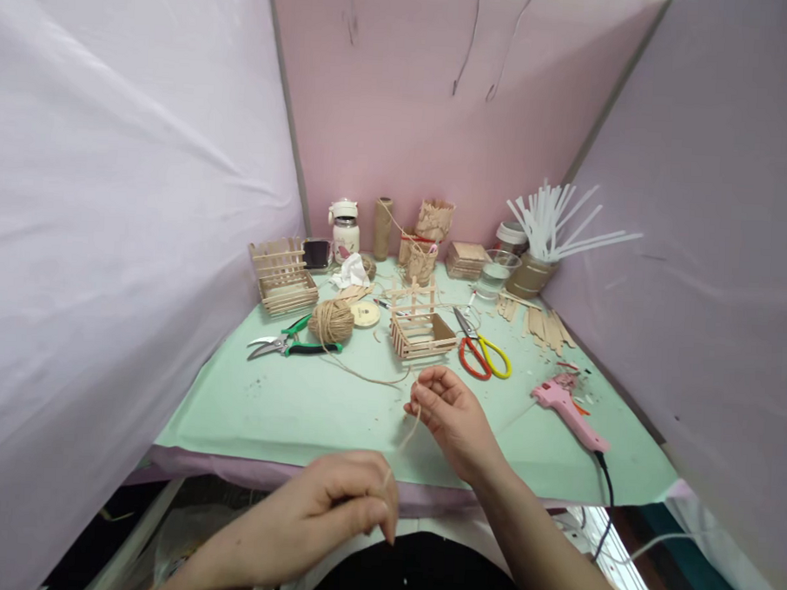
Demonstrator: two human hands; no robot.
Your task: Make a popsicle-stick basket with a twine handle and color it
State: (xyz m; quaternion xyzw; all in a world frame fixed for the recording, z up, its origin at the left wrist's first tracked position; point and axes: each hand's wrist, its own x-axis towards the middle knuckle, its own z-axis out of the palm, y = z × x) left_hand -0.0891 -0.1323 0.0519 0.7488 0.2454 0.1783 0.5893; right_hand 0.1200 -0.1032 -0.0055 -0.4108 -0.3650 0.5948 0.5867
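My left hand (332, 510) is closed in a pinch at the near table edge, holding one end of a thin jute string (405, 439). My right hand (450, 415) hovers just above the green table cover (277, 403), fingers curled and pinching the same string higher up. The string runs back across the table to a ball of jute twine (331, 320). Just beyond my right hand stands a small basket built from craft sticks (421, 329).
Green-handled pliers (285, 342) lie left of the twine ball. Red and yellow scissors (482, 349) and a pink glue gun (567, 411) lie to the right. At the back stand a stick crate (282, 277), a jar (345, 232), loose craft sticks (542, 323) and a cup of white glue sticks (546, 236). Pink fabric walls enclose the table.
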